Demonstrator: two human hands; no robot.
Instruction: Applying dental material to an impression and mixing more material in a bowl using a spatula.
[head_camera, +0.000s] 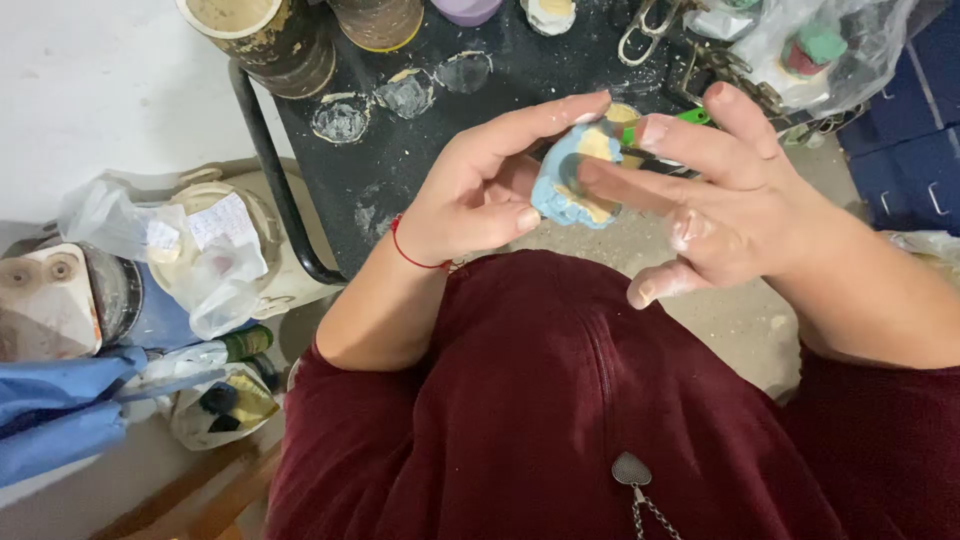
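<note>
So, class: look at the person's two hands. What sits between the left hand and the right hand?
In the head view, a blue mould with pale yellowish filling sits between the left hand and the right hand; both hands touch it.

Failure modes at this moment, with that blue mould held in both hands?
The blue mould with pale filling is held in the air between the left hand and right hand, off the black table; a slip would probably drop it toward the floor. The right hand's fingers look coated in white residue, so grip may be slick. The green-handled tool sits close behind them.
</note>
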